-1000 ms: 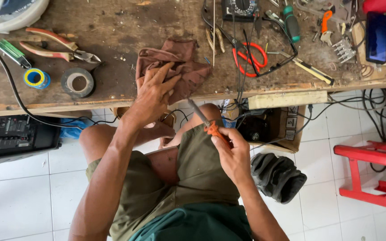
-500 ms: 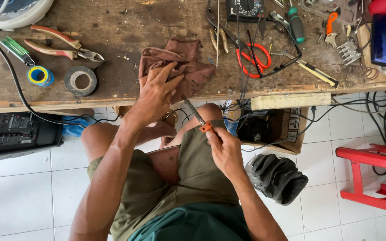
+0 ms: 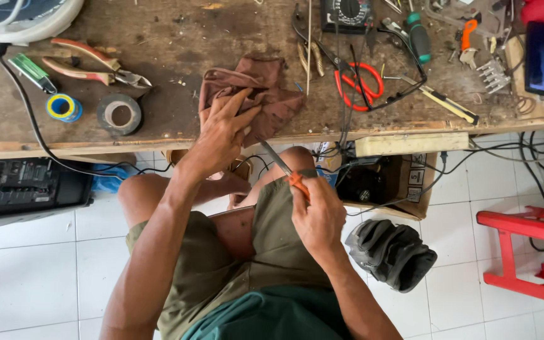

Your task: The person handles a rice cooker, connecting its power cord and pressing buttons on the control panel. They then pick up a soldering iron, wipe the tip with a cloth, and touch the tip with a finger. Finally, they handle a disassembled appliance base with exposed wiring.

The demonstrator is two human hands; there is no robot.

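Note:
My left hand (image 3: 220, 133) reaches up to the front edge of the wooden workbench (image 3: 177, 38), fingers spread and resting on a crumpled brown cloth (image 3: 256, 94). Over my lap, my right hand (image 3: 318, 217) is closed around an orange-handled tool (image 3: 288, 171) whose thin metal blade points up and left toward the bench edge. I sit with knees under the bench, in olive shorts.
On the bench lie pliers (image 3: 92, 63), a blue-and-yellow tape roll (image 3: 64, 107), a grey tape roll (image 3: 119, 114), red-handled scissors (image 3: 360, 79), a multimeter (image 3: 347, 12) and cables. A black device (image 3: 26, 186) sits lower left, a cardboard box (image 3: 398, 182), dark gloves (image 3: 390, 252) and a red stool (image 3: 530, 245) at right.
My right hand with the orange-handled tool has drifted slightly left and its blade tip has risen toward the bench edge. The left hand has stayed on the cloth.

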